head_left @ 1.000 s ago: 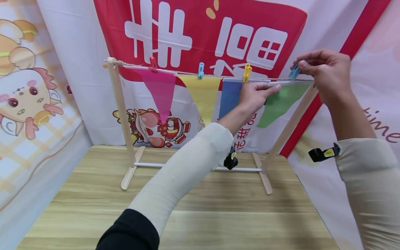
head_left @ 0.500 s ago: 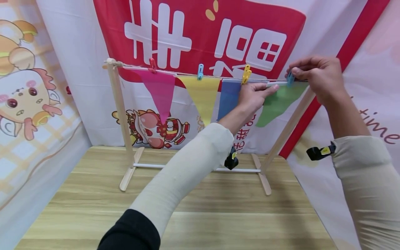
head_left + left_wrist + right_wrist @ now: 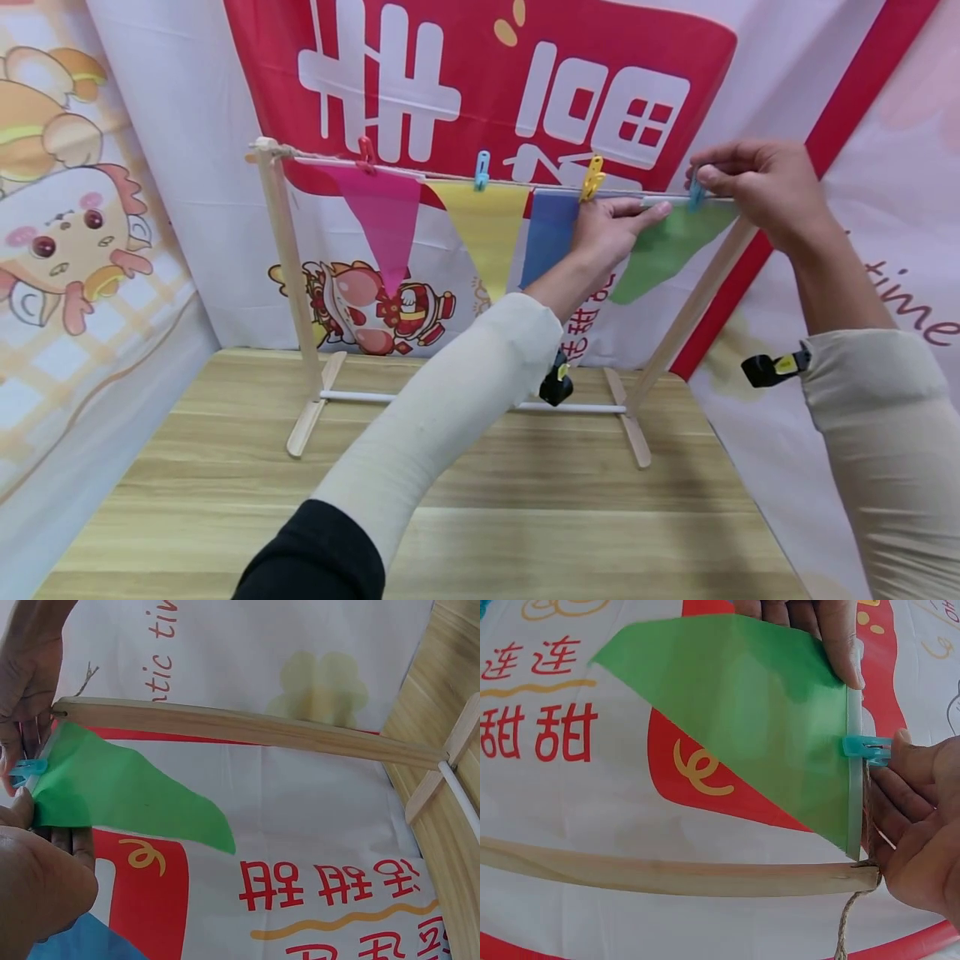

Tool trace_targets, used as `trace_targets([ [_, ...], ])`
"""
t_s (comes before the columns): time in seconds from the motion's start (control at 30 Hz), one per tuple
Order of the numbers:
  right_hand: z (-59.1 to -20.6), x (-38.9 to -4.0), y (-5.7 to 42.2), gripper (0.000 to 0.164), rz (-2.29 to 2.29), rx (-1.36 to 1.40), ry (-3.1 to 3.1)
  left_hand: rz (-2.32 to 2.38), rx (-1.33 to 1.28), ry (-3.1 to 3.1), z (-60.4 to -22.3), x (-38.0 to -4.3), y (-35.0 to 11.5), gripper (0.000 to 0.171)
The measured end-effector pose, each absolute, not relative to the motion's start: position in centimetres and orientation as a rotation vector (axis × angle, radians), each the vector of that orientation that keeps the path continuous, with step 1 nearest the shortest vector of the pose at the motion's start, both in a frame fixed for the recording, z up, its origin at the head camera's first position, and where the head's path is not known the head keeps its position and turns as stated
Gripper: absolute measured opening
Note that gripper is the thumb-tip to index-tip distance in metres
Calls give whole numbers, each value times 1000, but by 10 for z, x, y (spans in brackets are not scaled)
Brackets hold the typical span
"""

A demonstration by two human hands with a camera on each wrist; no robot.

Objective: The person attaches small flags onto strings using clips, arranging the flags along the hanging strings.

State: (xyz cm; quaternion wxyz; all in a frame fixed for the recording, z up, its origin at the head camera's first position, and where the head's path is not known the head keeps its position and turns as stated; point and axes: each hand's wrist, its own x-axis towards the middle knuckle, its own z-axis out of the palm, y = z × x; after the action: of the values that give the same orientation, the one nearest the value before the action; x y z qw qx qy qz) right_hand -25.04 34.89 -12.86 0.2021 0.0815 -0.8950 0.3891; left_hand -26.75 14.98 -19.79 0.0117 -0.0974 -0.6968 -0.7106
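A green triangular pennant (image 3: 750, 712) hangs at the right end of the twine line, its top edge stiffened by a white strip (image 3: 854, 802). My left hand (image 3: 611, 233) pinches that top edge near its left corner, thumb in front and fingers behind. With thumb and fingers, my right hand (image 3: 776, 187) holds a light blue clothespin (image 3: 866, 748), whose jaws straddle the strip and the twine (image 3: 867, 806). Left of my hands hang a blue pennant (image 3: 551, 233) under a yellow clothespin (image 3: 592, 178), a yellow pennant (image 3: 487, 229) and a pink pennant (image 3: 390, 217).
Two wooden posts (image 3: 288, 267) carry the twine, joined low down by a white rod (image 3: 360, 396). Their flat feet (image 3: 306, 427) stand on a wood-grain table (image 3: 525, 542). Behind is a printed cloth backdrop (image 3: 187, 167). A red clothespin (image 3: 366, 156) grips the line at left.
My right hand has moved left and slightly down, bringing the light blue clothespin from above the line onto the green pennant's top edge. My left hand has stayed in place.
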Motion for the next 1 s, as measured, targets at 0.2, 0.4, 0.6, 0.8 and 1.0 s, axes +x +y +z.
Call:
trace_targets([
  [0.2,-130,-248,350,48,979,243,-2544,-2161,-312,-2197,-199,-265,149,33],
  [0.4,-130,-245,348,53,942,182,-2574,-2130,-333,-2247,-202,-267,143,37],
  [0.6,-130,-244,343,56,880,142,-2617,-2203,-394,-2226,-207,-271,130,40],
  [0.8,-131,-245,341,56,861,156,-2629,-2240,-463,-2230,-210,-274,116,39],
  [1.0,-132,-245,339,59,838,160,-2619,-2233,-528,-2277,-214,-276,101,40],
])
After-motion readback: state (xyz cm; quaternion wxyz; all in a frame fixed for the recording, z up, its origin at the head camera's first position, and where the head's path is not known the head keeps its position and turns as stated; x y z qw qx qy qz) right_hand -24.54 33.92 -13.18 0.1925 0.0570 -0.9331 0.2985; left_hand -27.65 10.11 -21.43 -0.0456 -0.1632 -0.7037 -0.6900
